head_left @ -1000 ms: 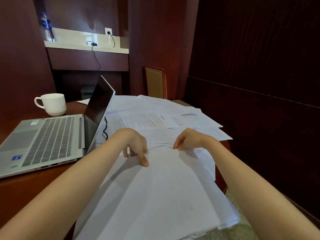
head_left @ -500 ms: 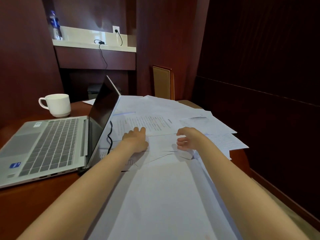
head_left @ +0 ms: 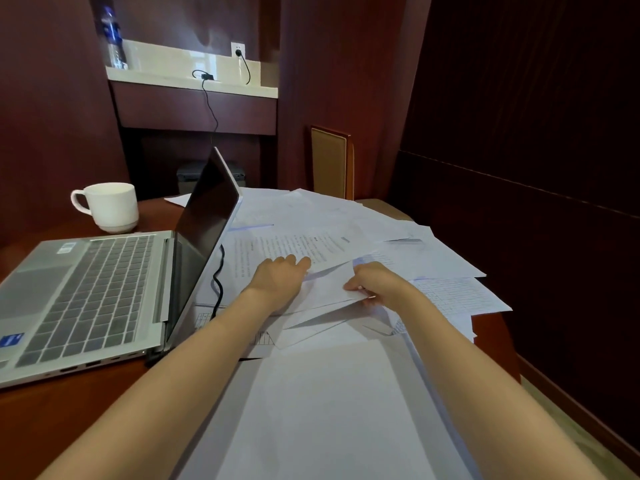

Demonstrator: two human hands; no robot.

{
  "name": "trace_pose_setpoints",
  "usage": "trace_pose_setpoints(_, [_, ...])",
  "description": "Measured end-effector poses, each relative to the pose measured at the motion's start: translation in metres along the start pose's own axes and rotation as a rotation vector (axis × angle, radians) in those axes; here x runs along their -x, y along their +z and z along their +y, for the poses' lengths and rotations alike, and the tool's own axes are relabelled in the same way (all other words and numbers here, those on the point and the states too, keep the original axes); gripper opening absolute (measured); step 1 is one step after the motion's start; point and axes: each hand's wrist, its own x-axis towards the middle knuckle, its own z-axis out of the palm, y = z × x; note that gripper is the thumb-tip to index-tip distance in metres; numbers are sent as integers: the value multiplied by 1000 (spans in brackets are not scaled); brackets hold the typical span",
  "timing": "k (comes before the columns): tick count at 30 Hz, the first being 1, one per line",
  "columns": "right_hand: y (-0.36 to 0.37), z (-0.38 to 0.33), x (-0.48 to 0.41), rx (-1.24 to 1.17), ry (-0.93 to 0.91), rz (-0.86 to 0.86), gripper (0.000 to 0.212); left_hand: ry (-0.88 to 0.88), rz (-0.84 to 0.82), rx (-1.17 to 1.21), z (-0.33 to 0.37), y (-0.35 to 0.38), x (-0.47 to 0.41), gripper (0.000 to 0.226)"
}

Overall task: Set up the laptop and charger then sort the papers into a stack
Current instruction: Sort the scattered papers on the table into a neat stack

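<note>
Loose white papers (head_left: 415, 254) lie scattered over the right half of the wooden table, some printed with text, some with grids. A neater pile of blank sheets (head_left: 332, 410) lies nearest me. My left hand (head_left: 280, 277) rests flat with straight fingers on a printed sheet. My right hand (head_left: 375, 284) pinches the edge of a white sheet (head_left: 325, 289) lifted slightly between both hands. The silver laptop (head_left: 90, 292) stands open at the left, its screen dark. A black charger cable (head_left: 217, 282) runs behind the screen up to the wall socket (head_left: 238, 50).
A white mug (head_left: 109, 206) stands behind the laptop. A water bottle (head_left: 112, 36) stands on the wall shelf. A chair back (head_left: 329, 162) rises beyond the table. Dark wood panelling fills the right. The table's edge (head_left: 491, 327) lies at the right under overhanging papers.
Both hands have reached forward from the near pile to the scattered sheets. The right hand has taken hold of a sheet's edge and the left now lies flat.
</note>
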Motion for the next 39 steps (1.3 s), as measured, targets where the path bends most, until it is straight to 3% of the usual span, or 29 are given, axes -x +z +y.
trace_pose_setpoints(6, [-29, 11, 10, -5, -6, -93, 20, -22, -39, 148, 8, -9, -10, 57])
trace_pose_setpoints(9, [-39, 21, 14, -35, 17, -61, 38, -54, -102, 151, 8, -6, -10, 56])
trace_pose_setpoints(12, [-45, 27, 19, -5, 36, 89, 39, -108, -79, 275, 4, -9, -8, 55])
trace_pose_setpoints(18, [-49, 39, 11, -18, 47, 366, 10, -173, 15, 643, -9, -17, 4, 55])
trace_pose_setpoints(20, [-51, 39, 8, 65, 55, 462, 30, -181, 15, 675, -10, -19, 8, 54])
trace_pose_setpoints(22, [-55, 41, 5, 8, 53, 508, 30, -180, 9, 670, -8, -23, 13, 52])
trace_pose_setpoints(26, [-56, 40, 12, -368, 123, 427, 32, -96, -54, 605, 1, -29, 20, 50])
trace_pose_setpoints(30, [-59, 42, 27, -364, 187, 286, 22, 11, -73, 539, 10, -33, 27, 46])
trace_pose_setpoints(34, [-65, 44, 41, -355, 231, 255, 16, 59, -61, 548, 17, -42, 35, 30])
trace_pose_setpoints(37, [-68, 47, 49, -471, 274, 229, 15, 113, -132, 578, 19, -46, 39, 19])
trace_pose_setpoints(39, [-69, 48, 52, -533, 282, 178, 26, 145, -172, 586, 19, -46, 41, 19])
